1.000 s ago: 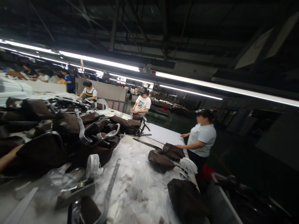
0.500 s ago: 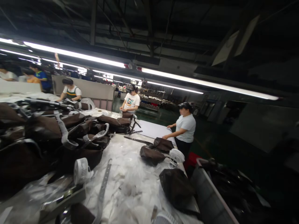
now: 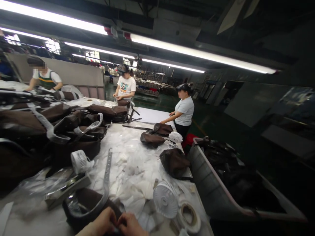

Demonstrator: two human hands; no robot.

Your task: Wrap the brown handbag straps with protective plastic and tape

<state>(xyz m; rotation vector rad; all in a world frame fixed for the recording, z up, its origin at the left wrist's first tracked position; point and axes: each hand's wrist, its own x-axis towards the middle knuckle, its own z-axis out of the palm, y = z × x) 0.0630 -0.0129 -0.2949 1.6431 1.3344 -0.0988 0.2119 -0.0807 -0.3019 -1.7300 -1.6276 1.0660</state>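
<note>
At the bottom edge my left hand (image 3: pixel 99 225) and my right hand (image 3: pixel 131 225) meet, fingers curled together, on a dark brown bag (image 3: pixel 85 203) with a plastic-wrapped handle. Both hands are closed on its near edge; what exactly they pinch is hidden. A small white fan (image 3: pixel 165 199) stands just right of my right hand, with a roll of tape (image 3: pixel 189 216) beside it.
Brown bags are heaped on the left of the long white table (image 3: pixel 130 157). Another white fan (image 3: pixel 78 162), a metal strip (image 3: pixel 107 170) and loose bags (image 3: pixel 174 162) lie on it. A grey bin (image 3: pixel 221 193) of bags stands at right. Three people work farther along.
The view has tilted down and turned right. My two hands have come into sight at the bottom edge, together on the brown bag. The near fan and tape roll now show.
</note>
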